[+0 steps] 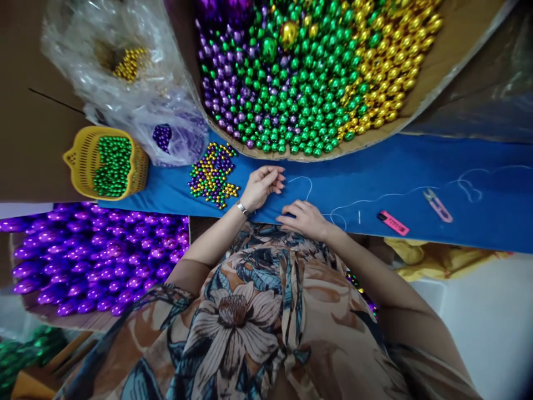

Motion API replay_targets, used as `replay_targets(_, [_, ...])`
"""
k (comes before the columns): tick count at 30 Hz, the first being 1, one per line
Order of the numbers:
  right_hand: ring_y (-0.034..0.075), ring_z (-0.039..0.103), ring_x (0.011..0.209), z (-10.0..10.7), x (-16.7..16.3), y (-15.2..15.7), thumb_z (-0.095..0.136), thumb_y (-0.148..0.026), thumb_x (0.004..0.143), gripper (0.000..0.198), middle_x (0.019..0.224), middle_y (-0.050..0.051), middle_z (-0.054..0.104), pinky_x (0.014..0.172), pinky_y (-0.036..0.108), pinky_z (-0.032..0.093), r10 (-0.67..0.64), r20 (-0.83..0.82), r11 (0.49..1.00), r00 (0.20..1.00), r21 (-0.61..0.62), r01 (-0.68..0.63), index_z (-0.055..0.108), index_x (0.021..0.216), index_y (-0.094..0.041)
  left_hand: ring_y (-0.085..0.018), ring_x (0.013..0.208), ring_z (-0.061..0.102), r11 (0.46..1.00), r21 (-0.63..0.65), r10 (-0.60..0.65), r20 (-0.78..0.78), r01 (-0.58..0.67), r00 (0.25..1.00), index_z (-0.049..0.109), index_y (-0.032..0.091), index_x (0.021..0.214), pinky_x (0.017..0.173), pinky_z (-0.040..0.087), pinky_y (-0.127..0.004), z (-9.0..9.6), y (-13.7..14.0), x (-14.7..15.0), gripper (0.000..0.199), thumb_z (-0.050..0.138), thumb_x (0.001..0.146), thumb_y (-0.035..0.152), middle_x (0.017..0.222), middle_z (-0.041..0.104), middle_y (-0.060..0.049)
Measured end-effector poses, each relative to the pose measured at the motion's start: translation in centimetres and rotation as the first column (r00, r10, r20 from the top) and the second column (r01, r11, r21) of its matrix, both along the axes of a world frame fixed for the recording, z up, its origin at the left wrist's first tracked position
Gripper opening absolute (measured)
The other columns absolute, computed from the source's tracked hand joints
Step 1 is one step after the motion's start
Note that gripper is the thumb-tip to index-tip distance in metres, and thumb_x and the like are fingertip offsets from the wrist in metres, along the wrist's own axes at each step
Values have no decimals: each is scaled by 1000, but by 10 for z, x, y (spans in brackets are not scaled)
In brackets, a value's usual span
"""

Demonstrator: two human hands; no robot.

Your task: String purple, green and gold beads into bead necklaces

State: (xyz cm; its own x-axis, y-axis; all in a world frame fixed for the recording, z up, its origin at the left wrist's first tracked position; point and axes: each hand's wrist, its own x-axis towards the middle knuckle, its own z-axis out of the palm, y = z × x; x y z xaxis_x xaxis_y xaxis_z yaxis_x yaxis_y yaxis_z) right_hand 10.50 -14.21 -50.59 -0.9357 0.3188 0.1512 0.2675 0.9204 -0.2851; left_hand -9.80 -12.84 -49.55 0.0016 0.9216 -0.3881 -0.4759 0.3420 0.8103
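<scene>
My left hand (264, 186), with a metal bracelet on its wrist, is over the blue cloth with thumb and fingers pinched together. A thin white thread (310, 186) runs from its fingertips in a loop to my right hand (306, 218). That hand is at the cloth's near edge, fingers bent inward; what lies between them is hidden. Thread comes out again on its far side and trails to the right. Left of my left hand lies a pile of small purple, gold and green beads (213, 172).
A large box (433, 100) of green, gold and purple beads stands ahead. At left are a yellow basket (141, 172) of green beads, plastic bags (162, 72) and large purple beads (104, 255). Thread snips (438, 205) and a pink lighter-like object (393, 222) lie at right.
</scene>
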Motion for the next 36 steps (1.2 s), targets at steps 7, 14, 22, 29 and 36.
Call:
replay_targets(7, [18,44,93,3,-1,0,49,-44,96,27,106,5,63,74,29,31,-13,16,999,1000,-41,13,67,109,-29,-8,61,63,999,-9,38,-2,-38,999,64,13,97,53,51,-19,0,-1,1,31,72,82,38,79,67,-3])
replay_targets(14, [17,49,93,15,8,-3,49,-35,97,26,110,4,65,74,30,36,-48,2,999,999,18,48,65,118,-32,-10,64,63,995,99,19,-375,20,927,64,16,102,57,52,-22,4,-13,7,35,62,87,47,84,68,-5])
replay_targets(22, [22,52,104,10,112,-28,59,-36,89,28,110,7,66,92,37,39,-520,-117,813,846,236,532,68,115,-29,-31,124,55,504,127,106,-991,854,85,66,23,117,107,42,-53,3,-72,-52,34,64,86,35,123,66,-12])
replay_targets(29, [23,52,104,-27,121,-33,58,-44,87,37,115,5,65,99,40,37,-627,-100,739,773,241,630,65,122,-33,-35,126,54,357,-1,231,-969,934,-90,60,24,127,108,38,-64,-6,-68,-59,39,63,87,25,122,66,-15])
replay_targets(36, [23,52,108,-29,122,-34,58,-44,87,40,118,5,65,99,40,36,-628,-97,752,772,181,634,62,126,-34,-36,125,55,382,-34,202,-972,924,-119,60,27,128,108,36,-67,-7,-69,-59,41,64,87,27,122,66,-15])
